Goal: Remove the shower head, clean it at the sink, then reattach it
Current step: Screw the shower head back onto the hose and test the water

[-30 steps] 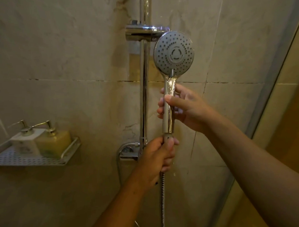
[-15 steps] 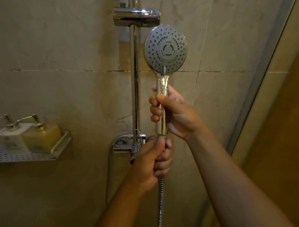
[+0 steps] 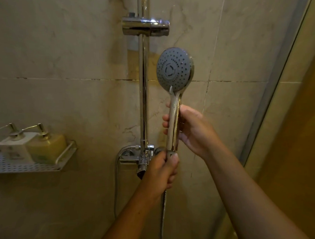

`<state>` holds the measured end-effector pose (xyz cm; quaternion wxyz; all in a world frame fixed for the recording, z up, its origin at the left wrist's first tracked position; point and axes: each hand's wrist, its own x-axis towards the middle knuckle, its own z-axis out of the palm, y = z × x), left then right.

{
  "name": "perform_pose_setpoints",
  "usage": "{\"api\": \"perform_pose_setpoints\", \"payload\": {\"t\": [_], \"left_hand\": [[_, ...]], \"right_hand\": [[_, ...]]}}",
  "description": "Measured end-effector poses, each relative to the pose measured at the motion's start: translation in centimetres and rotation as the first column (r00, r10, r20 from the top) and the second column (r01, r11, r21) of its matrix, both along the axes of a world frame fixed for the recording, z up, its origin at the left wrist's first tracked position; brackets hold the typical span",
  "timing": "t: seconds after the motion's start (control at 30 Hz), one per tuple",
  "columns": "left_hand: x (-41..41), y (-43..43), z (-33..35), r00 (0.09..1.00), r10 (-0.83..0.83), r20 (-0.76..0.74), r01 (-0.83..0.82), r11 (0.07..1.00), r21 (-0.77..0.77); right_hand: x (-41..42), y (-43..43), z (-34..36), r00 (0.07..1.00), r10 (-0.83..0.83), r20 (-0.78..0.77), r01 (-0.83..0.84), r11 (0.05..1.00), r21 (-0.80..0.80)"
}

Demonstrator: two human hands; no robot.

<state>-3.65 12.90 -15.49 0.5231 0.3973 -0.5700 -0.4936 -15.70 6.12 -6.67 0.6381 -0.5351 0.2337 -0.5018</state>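
Step 1: freeing the shower head (image 3: 174,69) from its hose (image 3: 162,209).
The right hand (image 3: 193,130) clasps its handle (image 3: 173,126), spray face above; the left hand (image 3: 164,169) grips the coupling (image 3: 170,152) just below. Next likely: counter-twist them apart.

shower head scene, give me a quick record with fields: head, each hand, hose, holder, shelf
shower head: out of its holder, upright, spray face toward the camera and slightly left
right hand: grips the chrome handle at mid-length
left hand: grips the hose end at the handle's base
hose: hangs down from the left hand
holder: on the rail, above the head, nothing in it
shelf: on the wall at left, carries a white pump bottle and a yellow pump bottle
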Motion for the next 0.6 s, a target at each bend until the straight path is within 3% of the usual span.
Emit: {"api": "perform_pose_setpoints", "payload": {"t": [0.13, 0.23, 0.3, 0.4, 0.43, 0.5, 0.53, 0.6], "left_hand": [[-0.1, 0.5, -0.2, 0.999, -0.032, -0.033, 0.032, 0.999, -0.01], [-0.1, 0.6, -0.6, 1.0, 0.007, -0.02, -0.007, 1.0, 0.003], [-0.1, 0.6, -0.8, 0.999, 0.039, -0.025, -0.038, 0.999, 0.02], [-0.1, 0.5, -0.9, 0.998, 0.063, 0.025, -0.063, 0.998, 0.024], [-0.2, 0.4, -0.9, 0.997, 0.061, 0.048, -0.062, 0.998, 0.013], [-0.4, 0.3, -0.6, 0.996, 0.053, 0.066, -0.053, 0.999, 0.001], [-0.5, 0.3, -0.5, 0.997, 0.046, 0.054, -0.046, 0.999, 0.001], [-0.5, 0.4, -0.3, 1.0, 0.021, -0.004, -0.021, 1.0, 0.009]], "right_hand": [[-1.2, -0.1, 0.4, 0.983, 0.023, -0.182, -0.052, 0.986, -0.156], [-0.5, -0.1, 0.6, 0.94, -0.144, -0.309, 0.068, 0.968, -0.242], [0.3, 0.0, 0.6, 0.859, -0.339, -0.383, 0.203, 0.914, -0.353], [0.8, 0.1, 0.1, 0.607, -0.668, -0.43, 0.354, 0.712, -0.606], [1.0, 0.1, -0.1, 0.605, -0.687, -0.402, 0.394, 0.697, -0.599], [1.6, 0.1, -0.2, 0.839, -0.474, -0.267, 0.385, 0.864, -0.324], [2.0, 0.1, -0.2, 0.949, -0.284, -0.141, 0.265, 0.954, -0.139], [1.7, 0.0, 0.1, 0.993, 0.046, 0.107, -0.053, 0.997, 0.064]]}}
